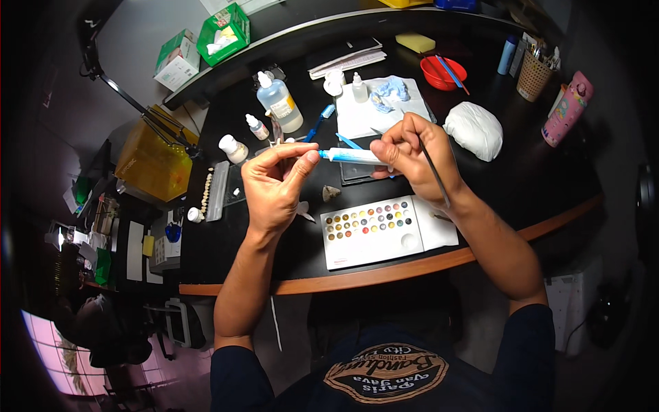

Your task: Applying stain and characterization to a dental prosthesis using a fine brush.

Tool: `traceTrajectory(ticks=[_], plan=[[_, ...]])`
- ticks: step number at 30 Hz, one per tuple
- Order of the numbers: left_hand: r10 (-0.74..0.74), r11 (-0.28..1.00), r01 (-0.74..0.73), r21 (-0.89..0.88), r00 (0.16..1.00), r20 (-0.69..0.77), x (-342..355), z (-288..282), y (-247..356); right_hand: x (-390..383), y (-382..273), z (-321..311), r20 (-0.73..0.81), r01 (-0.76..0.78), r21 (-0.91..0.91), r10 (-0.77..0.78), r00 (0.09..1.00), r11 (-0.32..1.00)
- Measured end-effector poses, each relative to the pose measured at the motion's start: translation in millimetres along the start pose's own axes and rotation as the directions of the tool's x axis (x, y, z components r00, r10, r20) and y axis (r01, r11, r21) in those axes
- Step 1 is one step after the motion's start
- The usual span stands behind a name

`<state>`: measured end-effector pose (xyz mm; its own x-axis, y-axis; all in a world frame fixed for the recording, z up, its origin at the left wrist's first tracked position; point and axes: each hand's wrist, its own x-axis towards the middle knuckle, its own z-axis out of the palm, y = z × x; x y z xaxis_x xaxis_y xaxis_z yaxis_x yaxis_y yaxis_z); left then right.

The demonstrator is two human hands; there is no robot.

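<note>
1. Nearest, the dark shirt [386, 372] bore printed lettering; beyond it, a white palette [371, 251] of colour wells had tiny red print.
2. Over the table, the left hand [272, 193] pinched the blue cap [322, 155] of a white-and-blue tube [351, 157]; the right hand [420, 163] gripped its body plus a thin dark tool [433, 167].
3. Steadying the tube and turning the cap gently probably suited best.
4. Farther, a clear bottle [278, 98] wore a white-and-orange label, too small to read.

Blue-capped white tube [351, 156], nearly level
</note>
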<state>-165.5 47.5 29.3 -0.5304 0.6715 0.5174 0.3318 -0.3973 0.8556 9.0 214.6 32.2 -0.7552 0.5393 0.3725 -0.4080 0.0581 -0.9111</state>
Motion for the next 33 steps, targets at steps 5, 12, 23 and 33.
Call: traceTrajectory(ticks=[5,12,23,33], plan=[[0.048,0.982,-0.053,0.183,0.998,0.033,-8.2,0.4,5.0,2.9,-9.9,-10.7,0.026,-0.202,0.066,0.201,0.979,0.977],[0.075,0.981,-0.088,0.171,0.994,0.083,-7.5,4.8,-1.5,1.4,-13.2,-23.2,0.102,-0.337,0.055,0.330,0.938,0.940],[-0.125,0.930,0.071,0.362,0.984,0.128,-4.3,-6.6,7.6,-95.8,-15.2,-73.9,-0.216,0.015,-0.591,-0.176,0.960,0.806],[-0.212,0.960,0.153,0.235,0.944,0.252,-6.2,-8.8,11.1,-110.4,-34.5,-61.6,-0.121,-0.004,-0.954,-0.372,0.920,0.300]])
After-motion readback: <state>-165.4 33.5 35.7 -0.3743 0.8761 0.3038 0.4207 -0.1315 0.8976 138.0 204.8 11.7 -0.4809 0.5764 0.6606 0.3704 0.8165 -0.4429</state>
